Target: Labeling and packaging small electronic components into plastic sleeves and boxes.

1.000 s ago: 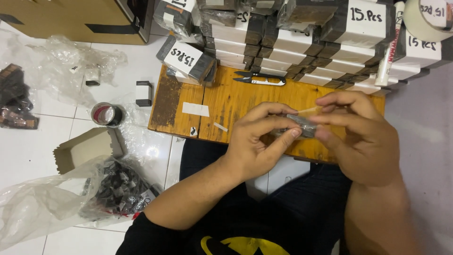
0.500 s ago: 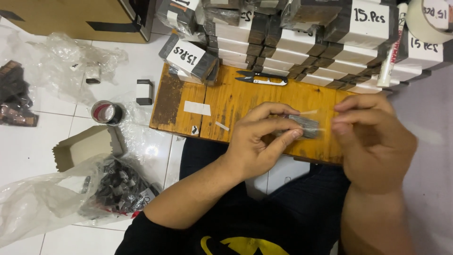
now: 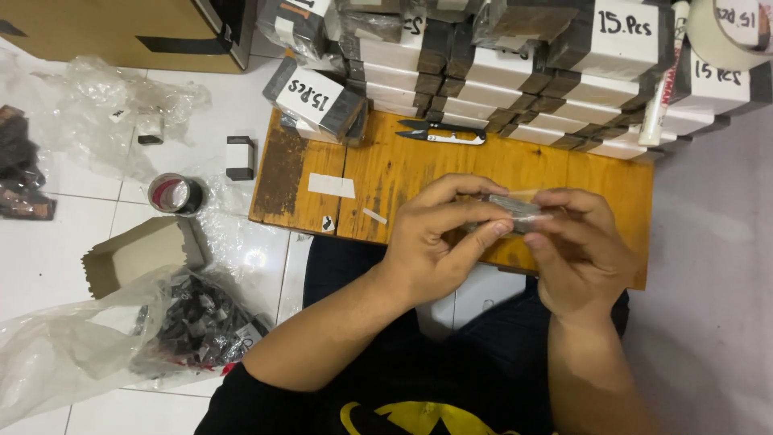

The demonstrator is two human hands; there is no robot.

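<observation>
Both our left hand (image 3: 431, 242) and right hand (image 3: 584, 250) pinch a small wrapped grey block (image 3: 515, 211) by its ends above the tabletop (image 3: 403, 173); it looks light, stiff, slippery.

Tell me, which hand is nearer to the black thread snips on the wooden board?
Left. The left hand lies just below the snips, slightly to their side. The right hand lies further off, below and to the right of them. Neither touches them.
</observation>
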